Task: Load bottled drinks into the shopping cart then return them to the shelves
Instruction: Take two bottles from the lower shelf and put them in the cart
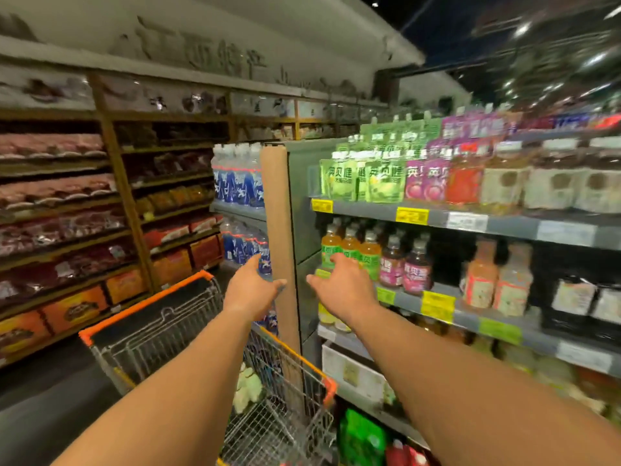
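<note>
Orange-capped juice bottles [349, 250] on the middle shelf [470, 317] are partly hidden by the empty, loosely spread right hand [342, 284]; the left hand [250, 285], likewise spread, is extended above the cart [151, 301].

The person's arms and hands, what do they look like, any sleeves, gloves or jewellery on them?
Both forearms are bare as far as the view shows, with no sleeve edge in the picture. The left hand and the right hand wear no gloves. No watch, bracelet or ring shows on either wrist or hand, though the picture is slightly blurred.
</note>
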The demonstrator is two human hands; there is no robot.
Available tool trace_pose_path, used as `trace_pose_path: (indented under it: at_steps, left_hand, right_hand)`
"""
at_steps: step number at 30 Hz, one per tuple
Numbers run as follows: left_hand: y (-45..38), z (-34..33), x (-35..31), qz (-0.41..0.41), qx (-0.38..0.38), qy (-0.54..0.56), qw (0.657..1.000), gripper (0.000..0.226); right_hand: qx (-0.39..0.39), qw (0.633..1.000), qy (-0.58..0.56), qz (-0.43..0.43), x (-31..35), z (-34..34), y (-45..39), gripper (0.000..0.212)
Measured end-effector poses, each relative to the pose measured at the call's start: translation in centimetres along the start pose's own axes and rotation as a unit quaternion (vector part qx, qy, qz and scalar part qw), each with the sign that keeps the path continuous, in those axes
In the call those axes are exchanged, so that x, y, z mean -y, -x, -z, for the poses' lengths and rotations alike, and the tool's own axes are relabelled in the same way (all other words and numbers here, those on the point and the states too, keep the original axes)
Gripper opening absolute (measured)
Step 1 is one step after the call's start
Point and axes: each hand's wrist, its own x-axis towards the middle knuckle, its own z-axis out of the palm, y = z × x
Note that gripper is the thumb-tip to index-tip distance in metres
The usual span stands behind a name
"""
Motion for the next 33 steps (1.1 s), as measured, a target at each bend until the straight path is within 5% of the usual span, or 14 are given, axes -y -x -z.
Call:
trace_pose_path:
  at_steps: [7, 15, 33]
  left_hand:
    - [6.7, -7.9, -9.7, -0.092, 0.077, 0.032, 0.992, 0.078]
    - [11.5, -13.2, -17.1, -0.163, 0.185, 0.093, 0.965, 0.084]
    - [5.4, -22.7, -17.1, -0.196, 0.299, 0.091, 0.93, 0.084]
  right_hand:
    - [-0.061, 0.994, 0.005, -0.093, -9.6, 10.9, 5.5, 0.046]
    - [-0.135, 0.973, 0.031, -0.182, -15.3, 18.7, 11.0, 0.059]
    - [-0.185, 0.937, 0.055, -0.292, -20.8, 15.3, 6.8, 0.061]
